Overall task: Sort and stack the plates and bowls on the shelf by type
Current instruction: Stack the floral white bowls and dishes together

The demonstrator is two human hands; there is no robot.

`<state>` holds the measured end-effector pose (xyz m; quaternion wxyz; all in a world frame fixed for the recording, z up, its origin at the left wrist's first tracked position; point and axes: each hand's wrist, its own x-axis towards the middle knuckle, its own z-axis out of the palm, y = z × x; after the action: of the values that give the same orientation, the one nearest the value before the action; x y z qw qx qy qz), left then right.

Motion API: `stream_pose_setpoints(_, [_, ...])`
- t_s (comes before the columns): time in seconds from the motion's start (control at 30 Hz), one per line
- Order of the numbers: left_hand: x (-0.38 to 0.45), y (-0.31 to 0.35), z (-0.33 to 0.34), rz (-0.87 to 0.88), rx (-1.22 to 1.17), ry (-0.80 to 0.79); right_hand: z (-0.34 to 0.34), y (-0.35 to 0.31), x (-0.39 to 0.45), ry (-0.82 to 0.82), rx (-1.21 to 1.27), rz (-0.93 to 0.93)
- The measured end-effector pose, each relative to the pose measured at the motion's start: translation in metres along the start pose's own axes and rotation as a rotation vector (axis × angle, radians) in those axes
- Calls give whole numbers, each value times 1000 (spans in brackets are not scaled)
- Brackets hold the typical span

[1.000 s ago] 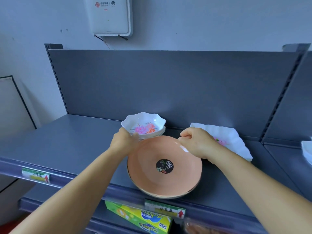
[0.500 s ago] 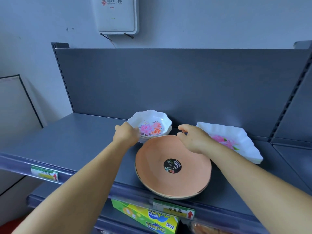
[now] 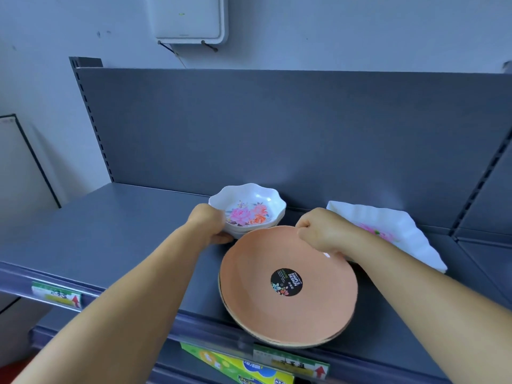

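Note:
A stack of white scalloped bowls [image 3: 249,210] with pink and orange flowers sits near the back of the grey shelf [image 3: 110,231]. My left hand [image 3: 209,224] grips the stack's left rim. In front lies a stack of orange round plates [image 3: 288,284] with a black round sticker. My right hand [image 3: 318,231] is closed on the far rim of the top orange plate. A white wavy-edged square plate [image 3: 393,231] with a pink flower lies to the right, partly behind my right wrist.
The shelf's grey back panel [image 3: 277,128] rises close behind the bowls. Price tags [image 3: 56,295] hang on the front lip. A green and yellow box [image 3: 238,367] lies on the lower shelf. A white wall box [image 3: 188,18] hangs above.
The camera moved closer and slightly left. Both hands stay on their dishes: the left on the bowl stack, the right on the orange plate's far rim.

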<state>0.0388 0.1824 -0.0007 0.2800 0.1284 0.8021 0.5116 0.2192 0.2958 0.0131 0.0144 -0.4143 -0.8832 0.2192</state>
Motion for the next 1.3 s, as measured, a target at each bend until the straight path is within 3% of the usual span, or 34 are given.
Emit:
stream_pose_setpoints(0.27, [-8,24,-3,144,-59,56,-15,8,-12,231,445,-69])
stream_pose_setpoints(0.47, [-63,51,34,291,-30,-136,-34,26,-37,334,769,-52])
stream_pose_setpoints(0.7, [-125,56,105,413,-50,-303,-54,97,-90,559,782,59])
stream_pose_setpoints(0.97, [-198,51,198,451,-1,-406,-74,197,-160,578,793,186])
stream_pose_setpoints(1.3, [-235,17,292,351,140,-438,-74,290,-206,392,742,350])
